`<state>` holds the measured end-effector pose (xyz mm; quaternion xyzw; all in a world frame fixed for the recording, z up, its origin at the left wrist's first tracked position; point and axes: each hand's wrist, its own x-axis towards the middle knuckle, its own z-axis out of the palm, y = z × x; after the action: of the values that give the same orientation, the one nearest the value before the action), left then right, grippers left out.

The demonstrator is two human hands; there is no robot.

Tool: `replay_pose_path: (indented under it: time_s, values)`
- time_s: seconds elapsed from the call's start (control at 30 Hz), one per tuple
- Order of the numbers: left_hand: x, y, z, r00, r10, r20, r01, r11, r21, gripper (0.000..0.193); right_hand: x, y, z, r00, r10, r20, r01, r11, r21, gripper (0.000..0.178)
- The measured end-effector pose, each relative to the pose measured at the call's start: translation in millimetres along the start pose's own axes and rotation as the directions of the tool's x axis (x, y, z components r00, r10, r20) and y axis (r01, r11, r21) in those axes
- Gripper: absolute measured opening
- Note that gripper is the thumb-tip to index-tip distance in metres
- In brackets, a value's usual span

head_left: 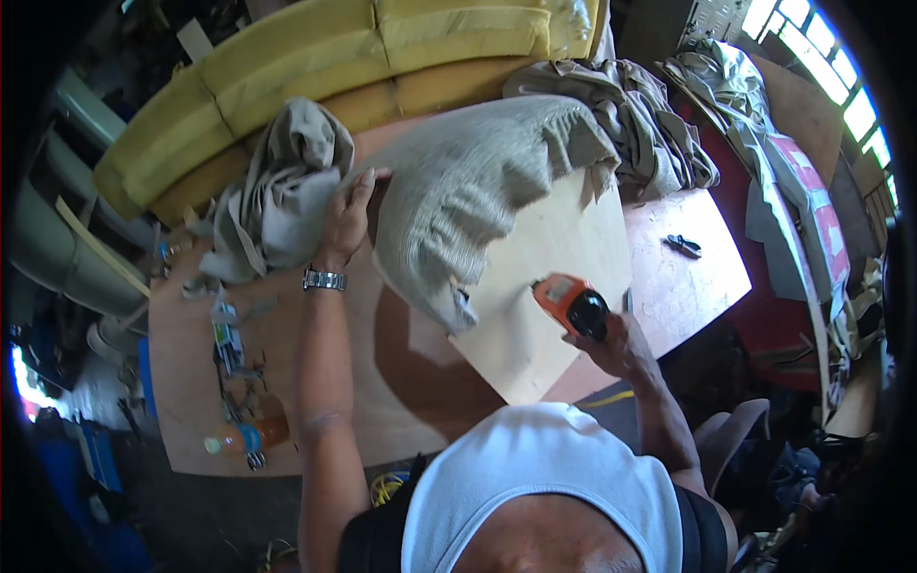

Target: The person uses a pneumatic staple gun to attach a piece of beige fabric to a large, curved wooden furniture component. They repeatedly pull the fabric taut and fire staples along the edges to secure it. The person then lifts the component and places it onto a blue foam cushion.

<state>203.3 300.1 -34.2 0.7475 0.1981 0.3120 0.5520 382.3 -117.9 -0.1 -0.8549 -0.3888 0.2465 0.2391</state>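
A curved panel [564,258] of pale wood lies on the work table, with ribbed grey-beige fabric [439,181] wrapped over its far and left edges and gathered in folds. My left hand [349,218], with a metal watch at the wrist, reaches to the panel's left side. Its fingers are stretched out and touch the fabric edge. In my right hand [616,346] is an orange and black staple gun [571,304], held over the bare wood near the panel's right side. The fingers wrap its handle.
Crumpled grey cloth [277,191] lies at the left, with more cloth [640,119] at the far right. Black pliers [683,246] rest on the table's right part. A bottle of orange liquid [246,436] lies near the left corner. A yellow foam sofa [287,57] stands behind.
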Motion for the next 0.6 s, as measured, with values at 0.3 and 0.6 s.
replay_pose_path:
  time_s: [0.3,0.6]
  values:
    - [145,-50,-6,0.923,-0.360,0.134,0.297,0.890,0.346,0.083,13,56,-6,0.978,0.201,0.055,-0.208,0.917,0.340,0.031]
    - [207,-150,-23,0.867,-0.476,0.146,0.291,0.722,0.628,0.080,16,97,11,0.975,0.181,0.131,-0.220,0.879,0.422,0.036]
